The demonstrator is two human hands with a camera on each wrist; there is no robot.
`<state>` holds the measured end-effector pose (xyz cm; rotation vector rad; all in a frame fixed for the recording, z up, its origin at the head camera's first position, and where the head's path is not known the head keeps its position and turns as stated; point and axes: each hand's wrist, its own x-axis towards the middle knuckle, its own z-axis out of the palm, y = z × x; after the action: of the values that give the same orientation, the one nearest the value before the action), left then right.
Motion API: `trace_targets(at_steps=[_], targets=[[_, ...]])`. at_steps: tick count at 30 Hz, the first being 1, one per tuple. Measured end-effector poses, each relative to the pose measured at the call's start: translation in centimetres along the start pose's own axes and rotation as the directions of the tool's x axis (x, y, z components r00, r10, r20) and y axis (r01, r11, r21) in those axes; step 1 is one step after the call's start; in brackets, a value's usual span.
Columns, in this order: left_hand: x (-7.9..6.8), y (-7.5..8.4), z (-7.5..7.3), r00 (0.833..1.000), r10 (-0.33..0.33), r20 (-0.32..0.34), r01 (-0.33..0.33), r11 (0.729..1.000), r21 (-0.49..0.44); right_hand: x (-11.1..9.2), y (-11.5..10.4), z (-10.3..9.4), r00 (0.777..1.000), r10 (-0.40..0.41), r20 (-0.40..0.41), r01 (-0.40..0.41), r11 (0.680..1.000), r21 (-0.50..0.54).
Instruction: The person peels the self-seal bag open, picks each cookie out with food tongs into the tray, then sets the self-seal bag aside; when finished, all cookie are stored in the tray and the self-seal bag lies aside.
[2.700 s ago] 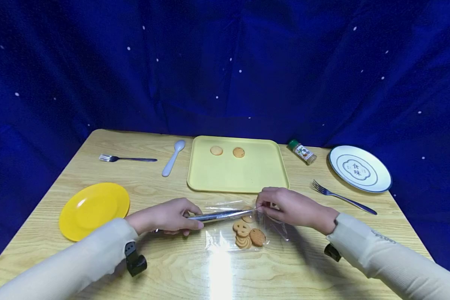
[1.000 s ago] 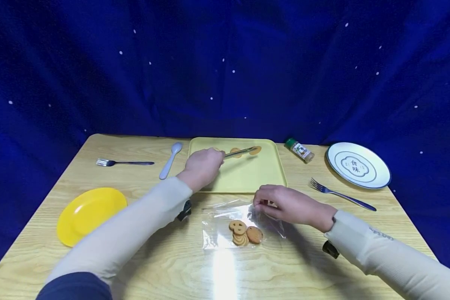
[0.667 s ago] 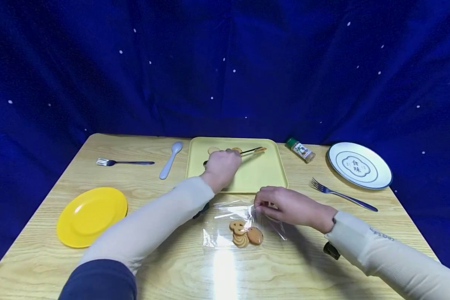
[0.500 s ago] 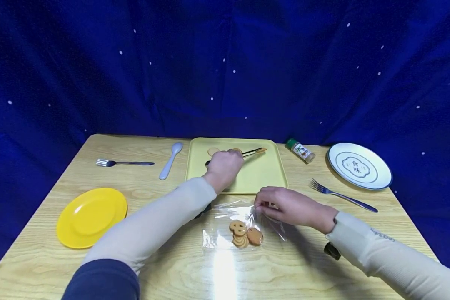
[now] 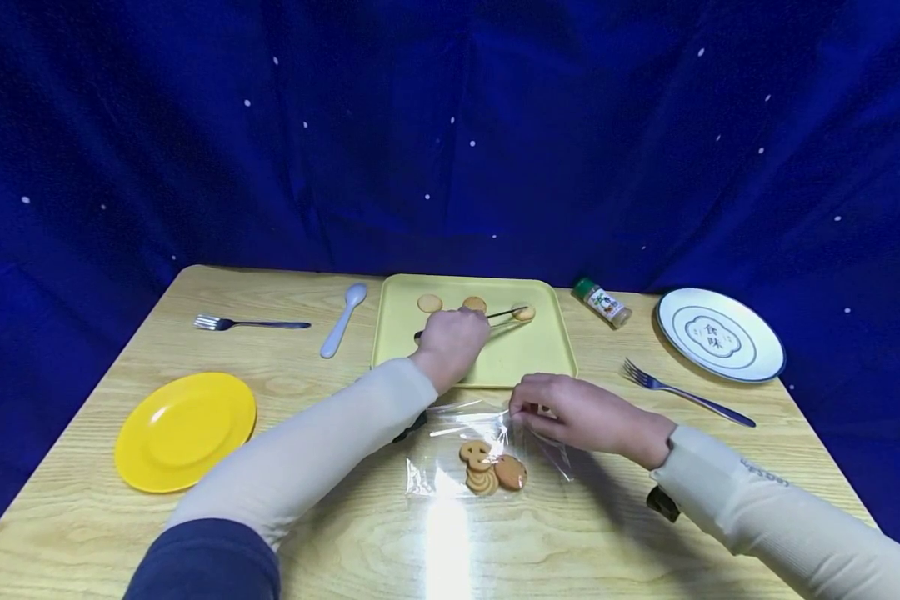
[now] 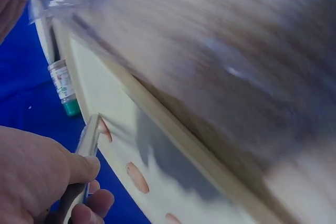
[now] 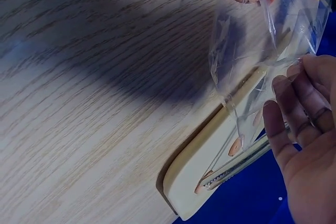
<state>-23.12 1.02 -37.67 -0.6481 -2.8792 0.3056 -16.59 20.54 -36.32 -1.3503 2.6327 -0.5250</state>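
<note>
My left hand point(image 5: 456, 340) grips a pair of metal tongs point(image 7: 241, 162) over the pale yellow tray point(image 5: 495, 358). The tong tips are right at a round cookie point(image 5: 523, 313) lying on the tray's right part. Two more round cookies, a pale one point(image 5: 430, 303) and a browner one point(image 5: 475, 304), lie in a row to its left. Nearer me, my right hand point(image 5: 581, 417) pinches the edge of a clear plastic bag point(image 5: 431, 475) on the table. Inside the bag are a pretzel-shaped cookie point(image 5: 476, 454), a swirled cookie point(image 5: 482, 481) and a round brown cookie point(image 5: 510, 472).
A yellow plate point(image 5: 187, 432), a fork point(image 5: 252, 323) and a pale spoon point(image 5: 342, 321) lie on the left. To the right are a green-capped spice jar point(image 5: 602, 302), a second fork point(image 5: 688, 395) and a white plate point(image 5: 750, 337). A blue curtain point(image 5: 450, 150) hangs behind the table.
My left hand and the tongs have carried a cookie from the bag to the tray's right side. The cookie has gone from tilted to flat. My right hand has stayed at the bag.
</note>
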Motion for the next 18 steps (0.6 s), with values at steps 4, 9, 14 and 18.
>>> trace_targets(at_steps=[4,9,14,18], targets=[[0.2,-0.2,-0.2,0.994,-0.031,0.109,0.039,0.996,-0.078,0.0,0.0,0.0,1.000,0.009,0.009,-0.009,1.000,0.003],[-0.4,-1.2,-0.4,0.991,-0.054,0.119,0.072,0.984,-0.160,0.3,-0.2,0.0,1.000,0.014,0.014,-0.014,1.000,-0.004],[-2.6,-3.5,-2.3,0.993,-0.046,0.111,0.080,0.941,-0.329,0.4,-0.1,0.1,1.000,0.017,0.016,-0.017,1.000,0.000],[-5.9,-6.4,-4.7,0.991,-0.018,0.132,0.074,0.899,-0.432,0.3,0.0,0.1,0.999,0.037,0.017,-0.037,0.999,0.000]])
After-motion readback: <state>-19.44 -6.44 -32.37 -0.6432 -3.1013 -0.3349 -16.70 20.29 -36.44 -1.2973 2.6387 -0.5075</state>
